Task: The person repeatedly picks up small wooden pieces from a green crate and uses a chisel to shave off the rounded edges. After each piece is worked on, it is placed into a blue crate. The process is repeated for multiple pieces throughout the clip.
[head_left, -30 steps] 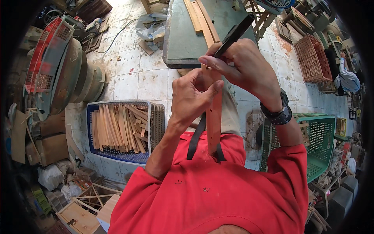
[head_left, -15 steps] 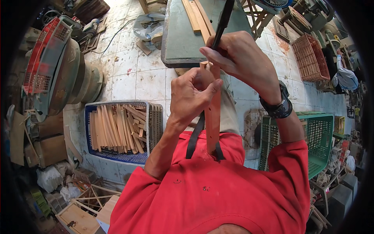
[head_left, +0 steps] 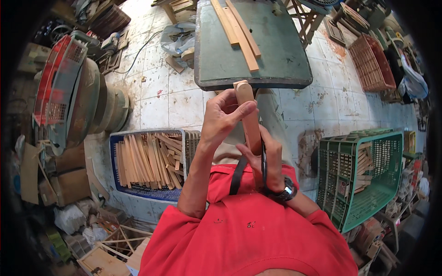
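**Wooden strip held upright between two hands**

Above the red-shirted lap, a wooden strip [head_left: 248,115] stands nearly upright, its rounded top just before the green worktop [head_left: 276,69]. The left hand [head_left: 224,117] pinches its upper part, fingers curled round it. The right hand [head_left: 267,158] grips lower down, closed on a dark blade-like tool [head_left: 263,158] against the strip. A blue crate [head_left: 147,191] of wood strips sits at left, a green crate [head_left: 368,184] at right.

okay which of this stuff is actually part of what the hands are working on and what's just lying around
In use: left hand; right hand; wooden piece; dark tool.

Lying about: blue crate of wood strips; green crate; planks on green table.
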A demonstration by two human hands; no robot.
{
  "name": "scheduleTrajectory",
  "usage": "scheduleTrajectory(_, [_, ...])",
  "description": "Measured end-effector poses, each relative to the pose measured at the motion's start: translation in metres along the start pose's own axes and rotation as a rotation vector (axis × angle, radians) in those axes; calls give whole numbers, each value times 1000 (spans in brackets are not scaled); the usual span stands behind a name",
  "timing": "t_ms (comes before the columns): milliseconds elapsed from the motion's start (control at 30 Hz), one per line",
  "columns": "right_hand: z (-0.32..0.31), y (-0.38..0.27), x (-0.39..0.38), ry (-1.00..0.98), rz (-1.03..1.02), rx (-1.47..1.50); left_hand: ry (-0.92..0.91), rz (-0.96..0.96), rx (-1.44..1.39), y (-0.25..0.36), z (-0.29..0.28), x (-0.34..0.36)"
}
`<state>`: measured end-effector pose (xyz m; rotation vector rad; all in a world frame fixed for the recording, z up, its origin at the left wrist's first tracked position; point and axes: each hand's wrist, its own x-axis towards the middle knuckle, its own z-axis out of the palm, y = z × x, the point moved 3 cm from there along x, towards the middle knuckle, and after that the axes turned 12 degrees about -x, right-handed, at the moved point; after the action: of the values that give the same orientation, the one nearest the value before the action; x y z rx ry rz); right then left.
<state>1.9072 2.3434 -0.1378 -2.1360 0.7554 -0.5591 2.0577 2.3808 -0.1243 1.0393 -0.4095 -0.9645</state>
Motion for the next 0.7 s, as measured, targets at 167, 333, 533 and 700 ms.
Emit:
scheduleTrajectory(167, [12, 19, -21, 49, 221, 222, -109, -25, -83, -23, -19, 9])
scheduleTrajectory(333, [8, 31, -34, 59, 181, 125, -94, -111, -94, -33, -22, 19])
scheduleTrajectory(533, [-8, 64, -32, 276, 553, 536, -34, -55, 95, -12, -1, 48])
scheduleTrajectory(700, [-144, 154, -62, 797, 666, 243, 156, 238, 308, 37, -27, 112])
